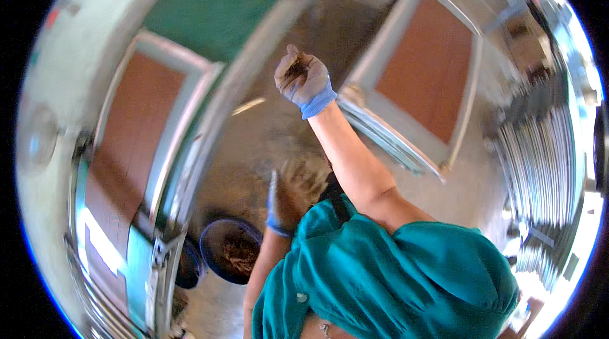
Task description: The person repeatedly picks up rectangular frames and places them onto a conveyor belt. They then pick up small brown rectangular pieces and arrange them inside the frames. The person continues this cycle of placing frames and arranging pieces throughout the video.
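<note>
Right hand (pixel 302 80), gloved, lifted at twelve o'clock, fist closed around a brown clump (pixel 296 70); left hand (pixel 282 202) blurred, grip unclear, near blue basin (pixel 229 250) at seven o'clock.

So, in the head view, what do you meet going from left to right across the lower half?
Small dark bowl → blue bowl with brown scraps → blurred left hand in a soiled glove → teal garment → stack of metal trays.

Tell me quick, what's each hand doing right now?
Right hand: gloved, raised, closed around a dark brown clump.
Left hand: gloved, lowered and blurred; cannot tell.
</note>
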The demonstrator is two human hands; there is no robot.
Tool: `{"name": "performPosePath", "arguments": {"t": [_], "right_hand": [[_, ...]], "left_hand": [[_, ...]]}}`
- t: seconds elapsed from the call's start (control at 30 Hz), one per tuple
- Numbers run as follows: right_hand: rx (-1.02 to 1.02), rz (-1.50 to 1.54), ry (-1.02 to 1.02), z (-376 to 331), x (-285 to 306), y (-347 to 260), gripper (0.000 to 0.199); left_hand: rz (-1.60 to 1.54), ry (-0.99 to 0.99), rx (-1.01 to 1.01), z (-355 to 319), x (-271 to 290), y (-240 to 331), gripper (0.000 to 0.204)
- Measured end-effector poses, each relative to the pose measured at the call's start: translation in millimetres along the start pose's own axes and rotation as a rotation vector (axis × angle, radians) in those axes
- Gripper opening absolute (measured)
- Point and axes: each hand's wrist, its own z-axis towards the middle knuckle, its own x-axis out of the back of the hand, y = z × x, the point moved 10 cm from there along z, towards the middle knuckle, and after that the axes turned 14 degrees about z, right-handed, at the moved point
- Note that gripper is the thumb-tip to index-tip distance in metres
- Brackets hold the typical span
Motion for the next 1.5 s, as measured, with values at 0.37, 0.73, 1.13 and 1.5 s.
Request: {"name": "performPosePath", "arguments": {"t": [0.37,0.73,1.13,1.5], "right_hand": [[-0.539,-0.201,0.066,50.4,166.3,383.4,0.018],[-1.164,-0.795,0.081,16.5,352.6,626.4,0.015],[-1.427,-1.74,-1.534,-195.0,525.6,600.6,0.024],[-1.259,-2.25,-1.345,-43.0,482.5,535.1,0.024]], "left_hand": [[0.486,0.989,-0.993,-177.8,127.3,179.7,0.039],[-0.676,0.83,-0.814,-258.5,398.8,215.0,0.028],[-1.195,1.508,-1.008,-475.2,468.7,6.2,0.045],[-0.912,1.325,-1.08,-482.4,481.4,31.1,0.029]]}}
